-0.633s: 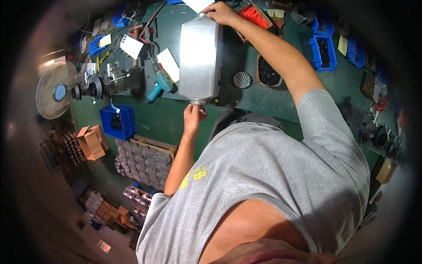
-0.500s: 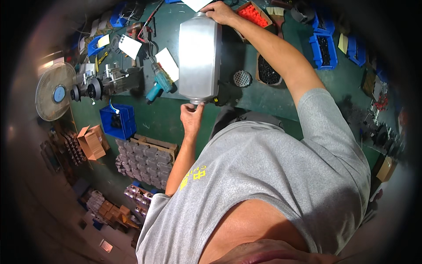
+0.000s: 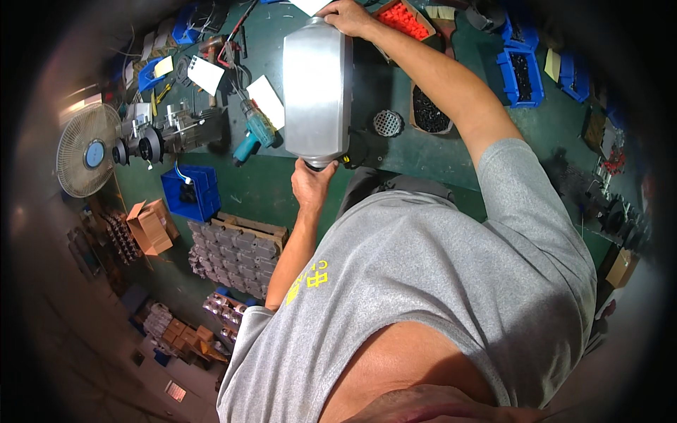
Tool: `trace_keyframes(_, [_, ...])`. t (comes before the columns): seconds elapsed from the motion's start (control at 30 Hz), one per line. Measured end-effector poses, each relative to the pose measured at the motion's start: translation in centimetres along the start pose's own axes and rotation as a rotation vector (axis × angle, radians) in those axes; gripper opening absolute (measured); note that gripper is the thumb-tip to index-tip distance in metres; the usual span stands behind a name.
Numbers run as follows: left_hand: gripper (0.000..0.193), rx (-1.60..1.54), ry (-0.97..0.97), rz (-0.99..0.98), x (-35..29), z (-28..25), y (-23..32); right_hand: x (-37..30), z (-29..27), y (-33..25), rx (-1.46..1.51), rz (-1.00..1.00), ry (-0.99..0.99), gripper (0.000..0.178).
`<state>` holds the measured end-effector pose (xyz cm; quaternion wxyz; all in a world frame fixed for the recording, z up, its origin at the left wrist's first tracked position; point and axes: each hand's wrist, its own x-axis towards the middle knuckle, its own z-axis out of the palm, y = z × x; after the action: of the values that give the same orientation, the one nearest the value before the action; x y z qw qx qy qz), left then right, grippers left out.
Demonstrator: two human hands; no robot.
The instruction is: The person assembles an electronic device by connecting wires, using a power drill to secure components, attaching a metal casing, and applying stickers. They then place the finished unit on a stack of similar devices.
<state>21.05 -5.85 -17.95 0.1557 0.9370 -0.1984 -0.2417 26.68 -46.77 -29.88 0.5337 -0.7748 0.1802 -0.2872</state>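
A large silver metal housing (image 3: 316, 92), boxy with tapered ends and a round collar at each end, extends lengthwise over the green workbench. My left hand (image 3: 311, 183) grips its near collar, with thumb and fingers on either side of the ring. At the far end, my right hand (image 3: 347, 17) is closed around the other collar, the right arm stretched forward. To the left of the housing lie a teal power drill (image 3: 255, 132) and a white sheet of paper (image 3: 266, 100). On its right is a round perforated metal piece (image 3: 388, 123).
Near the right forearm stand a box of red parts (image 3: 403, 19) and a box of black parts (image 3: 429, 113). Blue bins (image 3: 520, 79) sit farther right. At left are metal assemblies (image 3: 159, 137), a fan (image 3: 90, 151), a blue crate (image 3: 190, 194) and stacked grey castings (image 3: 233, 254).
The housing has shifted slightly left and toward the far side. My left hand has turned a little, its thumb and fingers now wider around the near collar. My right hand keeps its hold.
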Motion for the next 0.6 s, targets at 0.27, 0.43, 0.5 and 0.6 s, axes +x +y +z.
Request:
trace_keyframes(0.27, [0.071,-0.015,0.005,-0.018,-0.2,0.6,0.2,0.0,0.2,0.2,-0.005,0.037,0.007,0.015])
trace_keyframes(0.43, [0.072,0.039,0.002,-0.046,0.3,0.9,-0.5,-0.6,0.8,-0.1,-0.341,0.075,0.043,0.033])
trace_keyframes(0.5, [0.073,0.031,-0.004,-0.047,0.1,0.6,-0.1,-0.8,0.9,-0.6,-0.324,0.096,0.048,0.034])
trace_keyframes(0.6, [0.072,0.021,-0.044,-0.069,-0.1,0.4,0.4,-1.0,1.0,-0.9,-0.314,0.108,0.044,0.034])
